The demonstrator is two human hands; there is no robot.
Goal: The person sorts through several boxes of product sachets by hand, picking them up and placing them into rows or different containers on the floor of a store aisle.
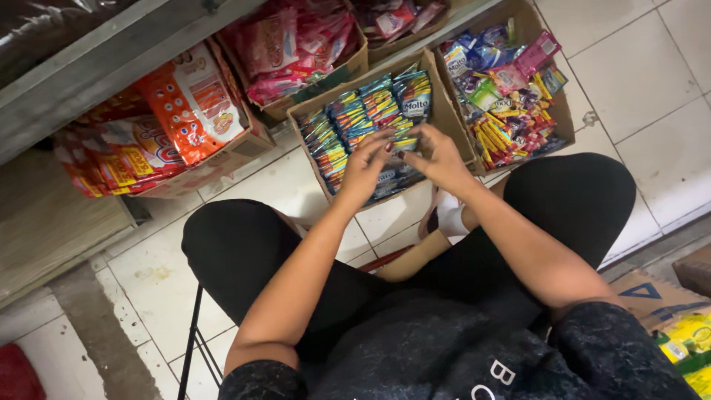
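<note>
A cardboard box point(444, 111) on the tiled floor holds rows of small dark-blue sachets point(354, 118). Both my hands reach into its near side. My left hand point(364, 167) pinches a strip of the sachets point(404, 141) from the left. My right hand point(437, 157) grips the same strip from the right, fingers curled on it. I sit with black-clad knees spread, forearms stretched out over them.
Another box of mixed colourful sachets point(507, 96) stands to the right. Boxes of red and pink packets point(296, 41) and orange packets point(189, 104) sit under a grey shelf point(96, 67). A cardboard box with yellow packs point(685, 333) lies at the right. A black stool leg point(191, 333) shows below.
</note>
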